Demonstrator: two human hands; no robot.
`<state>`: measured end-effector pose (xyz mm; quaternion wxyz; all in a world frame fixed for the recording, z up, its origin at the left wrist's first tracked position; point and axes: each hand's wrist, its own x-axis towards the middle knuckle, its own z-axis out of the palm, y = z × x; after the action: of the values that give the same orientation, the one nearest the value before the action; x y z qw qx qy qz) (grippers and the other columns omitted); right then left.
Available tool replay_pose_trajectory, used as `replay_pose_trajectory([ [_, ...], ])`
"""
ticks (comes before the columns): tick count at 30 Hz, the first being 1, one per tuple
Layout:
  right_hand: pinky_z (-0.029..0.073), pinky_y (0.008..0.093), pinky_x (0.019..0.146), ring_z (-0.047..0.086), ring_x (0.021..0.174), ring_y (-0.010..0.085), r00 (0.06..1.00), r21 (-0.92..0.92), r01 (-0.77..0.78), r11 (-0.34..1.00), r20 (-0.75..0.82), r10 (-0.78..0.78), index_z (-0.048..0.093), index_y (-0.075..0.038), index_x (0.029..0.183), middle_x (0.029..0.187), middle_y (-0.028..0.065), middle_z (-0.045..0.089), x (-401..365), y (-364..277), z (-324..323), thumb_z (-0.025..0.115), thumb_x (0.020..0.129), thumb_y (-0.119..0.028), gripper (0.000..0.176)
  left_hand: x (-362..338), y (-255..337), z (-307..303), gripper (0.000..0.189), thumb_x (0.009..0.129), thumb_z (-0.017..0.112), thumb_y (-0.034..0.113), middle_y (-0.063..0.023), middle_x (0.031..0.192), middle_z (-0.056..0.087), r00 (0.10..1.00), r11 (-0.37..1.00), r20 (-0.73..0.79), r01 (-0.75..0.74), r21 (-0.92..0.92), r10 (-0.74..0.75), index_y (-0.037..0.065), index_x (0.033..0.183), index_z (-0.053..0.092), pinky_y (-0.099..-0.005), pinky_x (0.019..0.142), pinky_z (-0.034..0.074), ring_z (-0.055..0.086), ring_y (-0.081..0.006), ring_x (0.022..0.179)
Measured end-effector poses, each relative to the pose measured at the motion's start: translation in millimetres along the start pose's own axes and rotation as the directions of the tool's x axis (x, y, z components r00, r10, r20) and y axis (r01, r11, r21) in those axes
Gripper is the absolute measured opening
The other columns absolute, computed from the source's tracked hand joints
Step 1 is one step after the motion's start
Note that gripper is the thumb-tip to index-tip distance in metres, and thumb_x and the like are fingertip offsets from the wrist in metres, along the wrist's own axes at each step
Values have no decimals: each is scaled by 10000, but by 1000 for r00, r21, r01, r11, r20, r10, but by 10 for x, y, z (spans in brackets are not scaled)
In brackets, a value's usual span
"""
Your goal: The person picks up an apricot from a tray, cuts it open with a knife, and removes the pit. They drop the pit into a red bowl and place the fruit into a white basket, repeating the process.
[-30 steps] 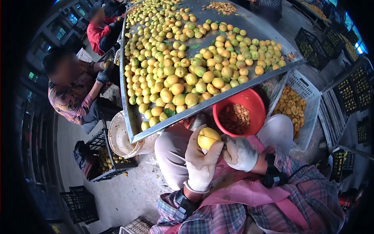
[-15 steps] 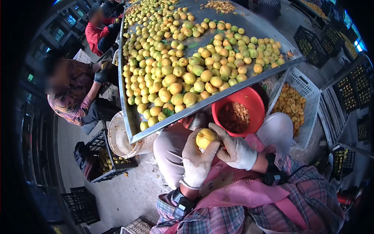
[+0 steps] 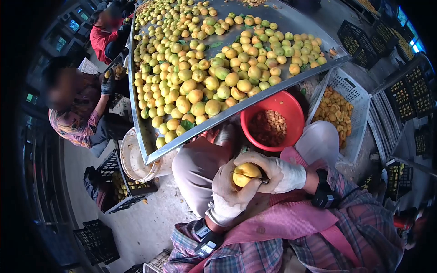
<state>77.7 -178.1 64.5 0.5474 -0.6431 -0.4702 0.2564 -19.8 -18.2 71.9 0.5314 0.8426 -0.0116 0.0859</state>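
Observation:
Both hands wear pale, stained gloves and meet above my lap. My left hand (image 3: 227, 193) is closed round a yellow apricot (image 3: 246, 174), which shows a dark split line across its middle. My right hand (image 3: 273, 172) presses on the same fruit from the other side, with a small dark object, too hidden to name, between its fingers. Beyond the hands stands a red bowl (image 3: 295, 109) with brown pits inside. Whole yellow and green apricots (image 3: 198, 82) cover much of the metal table (image 3: 314, 75).
A pale crate (image 3: 359, 93) of halved apricots stands right of the bowl. A white bucket (image 3: 132, 157) and a black crate (image 3: 109, 166) are at the left. Two people (image 3: 75, 109) sit along the table's left side; black crates (image 3: 357, 43) stand far right.
The split line on the apricot is wider and darker. Both hands, still round the fruit, sit slightly lower in view. The table and bowl have shifted left in view.

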Motion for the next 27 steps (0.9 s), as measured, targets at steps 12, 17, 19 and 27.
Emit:
replay_pose_trajectory([
  [12, 419, 354, 1003, 515, 1184, 262, 998, -10, -32, 999, -48, 31, 407, -70, 1300, 1277, 120, 483, -123, 76, -40, 712, 755, -69, 624, 79, 118, -28, 417, 858, 610, 75, -91, 1097, 599, 940, 855, 262, 314, -413, -218, -37, 1232, 462, -294, 905, 453, 577, -157, 1001],
  [17, 428, 353, 994, 534, 1150, 269, 989, -49, -4, 999, -145, -3, 414, -72, 1284, 1257, 113, 496, -151, 103, -61, 712, 752, -70, 610, 82, 56, 99, 399, 861, 629, 63, -79, 1084, 602, 945, 874, 163, 326, -360, -285, -33, 1218, 478, -271, 904, 453, 568, -129, 993],
  [19, 413, 355, 1008, 517, 1171, 262, 993, -53, -40, 998, -114, 34, 418, -74, 1278, 1251, 113, 495, -185, 33, -106, 707, 745, -57, 606, 119, 155, 37, 381, 862, 629, 66, -76, 1076, 605, 927, 862, 235, 361, -356, -291, -33, 1203, 491, -271, 894, 455, 567, -126, 989],
  [27, 389, 224, 355, 459, 387, 87, 859, 481, -398, 781, -102, 501, 359, -161, 1330, 766, 39, 561, -296, -133, -432, 580, 802, -40, 585, 84, -54, -26, 418, 897, 640, 132, -45, 988, 583, 824, 761, 503, 497, -417, -263, -17, 1247, 467, -242, 808, 450, 539, -118, 919],
])
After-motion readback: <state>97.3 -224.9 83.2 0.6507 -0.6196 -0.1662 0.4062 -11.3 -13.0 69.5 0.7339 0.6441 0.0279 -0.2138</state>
